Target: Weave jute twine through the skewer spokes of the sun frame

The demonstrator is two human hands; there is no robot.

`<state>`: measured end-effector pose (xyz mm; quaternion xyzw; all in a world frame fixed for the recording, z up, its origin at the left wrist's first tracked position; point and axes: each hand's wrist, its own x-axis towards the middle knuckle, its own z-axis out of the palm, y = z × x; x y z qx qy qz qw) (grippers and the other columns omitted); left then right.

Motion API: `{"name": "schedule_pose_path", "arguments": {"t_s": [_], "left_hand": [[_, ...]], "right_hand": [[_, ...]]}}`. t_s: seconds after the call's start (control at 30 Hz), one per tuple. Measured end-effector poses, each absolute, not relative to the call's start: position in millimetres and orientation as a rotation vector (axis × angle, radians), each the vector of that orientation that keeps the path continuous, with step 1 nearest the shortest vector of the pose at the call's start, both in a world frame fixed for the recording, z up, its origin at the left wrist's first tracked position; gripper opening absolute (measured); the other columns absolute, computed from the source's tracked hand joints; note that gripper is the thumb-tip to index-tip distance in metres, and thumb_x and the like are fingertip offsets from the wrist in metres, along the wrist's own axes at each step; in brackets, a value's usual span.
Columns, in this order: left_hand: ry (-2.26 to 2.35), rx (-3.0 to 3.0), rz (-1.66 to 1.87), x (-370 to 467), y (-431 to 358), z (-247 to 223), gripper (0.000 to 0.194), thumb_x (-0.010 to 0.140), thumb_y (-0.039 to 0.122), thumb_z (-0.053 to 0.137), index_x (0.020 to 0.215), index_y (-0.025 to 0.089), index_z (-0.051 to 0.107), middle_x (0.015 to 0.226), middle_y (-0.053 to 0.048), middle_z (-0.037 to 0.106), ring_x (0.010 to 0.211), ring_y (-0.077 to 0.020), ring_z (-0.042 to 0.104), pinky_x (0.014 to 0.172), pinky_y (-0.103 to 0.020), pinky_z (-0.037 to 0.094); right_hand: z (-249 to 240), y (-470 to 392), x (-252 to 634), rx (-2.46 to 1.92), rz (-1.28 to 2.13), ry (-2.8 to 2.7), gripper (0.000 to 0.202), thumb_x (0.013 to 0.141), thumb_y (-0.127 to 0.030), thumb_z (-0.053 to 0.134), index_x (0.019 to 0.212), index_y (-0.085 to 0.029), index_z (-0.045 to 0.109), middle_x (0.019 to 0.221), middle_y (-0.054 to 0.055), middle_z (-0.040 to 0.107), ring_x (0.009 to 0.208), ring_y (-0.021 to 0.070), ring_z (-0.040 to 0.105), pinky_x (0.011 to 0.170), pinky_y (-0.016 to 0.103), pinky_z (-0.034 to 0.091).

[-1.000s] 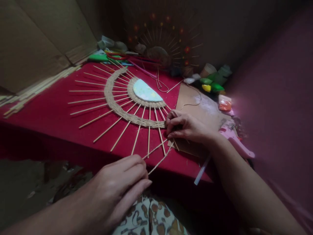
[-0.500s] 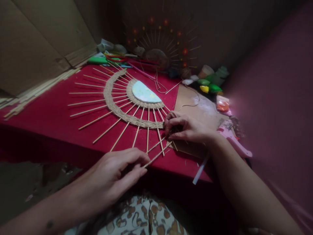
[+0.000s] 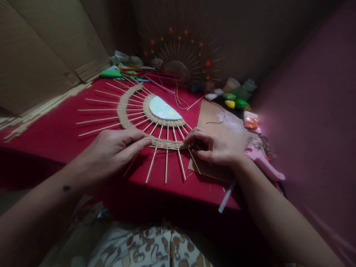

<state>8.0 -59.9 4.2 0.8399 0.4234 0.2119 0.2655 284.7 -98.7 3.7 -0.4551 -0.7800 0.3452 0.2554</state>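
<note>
A half-round woven piece lies on the red cloth, with thin wooden sticks [image 3: 97, 110] fanning out from a pale blue half-disc [image 3: 164, 108]. Twine is woven round the disc, and a wider woven twine band [image 3: 167, 144] crosses the sticks farther out. My left hand [image 3: 119, 148] pinches this band at its lower left, thumb and fingers closed on it. At the band's right end, my right hand [image 3: 213, 145] has its fingers curled tight around the weave; its fingertips partly hide that end and the sticks there.
Cardboard [image 3: 213, 115] lies under the right side. A pink glue gun [image 3: 264, 163] rests at the right, a glue stick [image 3: 227, 196] at the front edge. Coloured clay packets [image 3: 236, 102] and scissors [image 3: 132, 71] sit behind. Loose sticks [image 3: 41, 105] line the left edge.
My left hand has let go of the twine strand it held near the front edge and moved up and left onto the woven band. My right hand stays at the band's right end.
</note>
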Motion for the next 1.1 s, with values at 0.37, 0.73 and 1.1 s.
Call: {"name": "schedule_pose_path", "arguments": {"t_s": [0.37,0.73,1.1], "left_hand": [[1.211,1.975,0.676,4,-52,-10,0.027,0.086,0.041,0.054,0.087,0.018,0.068,0.078,0.0,0.066,0.073,-0.0113,0.057,0.063,-0.02,0.042],[1.16,1.697,0.817,5,-56,-17,0.02,0.089,0.036,0.054,0.089,0.018,0.062,0.07,0.001,0.064,0.061,-0.0074,0.056,0.056,-0.019,0.043],[1.183,1.773,0.829,9,-59,-13,0.019,0.085,0.034,0.056,0.085,0.016,0.064,0.07,0.0,0.065,0.062,-0.009,0.058,0.06,-0.021,0.044]], "right_hand": [[-1,-97,288,-1.226,1.088,-1.898,0.034,0.071,-0.011,0.057,0.104,-0.019,0.059,0.098,0.004,0.062,0.089,0.0151,0.058,0.08,0.029,0.046],[0,-88,304,-1.363,0.657,-2.01,0.017,0.078,-0.017,0.061,0.095,-0.02,0.064,0.094,0.004,0.061,0.088,0.0171,0.056,0.079,0.033,0.046],[-5,-77,300,-1.525,0.13,-1.799,0.008,0.08,-0.018,0.063,0.074,-0.023,0.065,0.077,0.002,0.055,0.077,0.0174,0.053,0.072,0.033,0.044]]}}
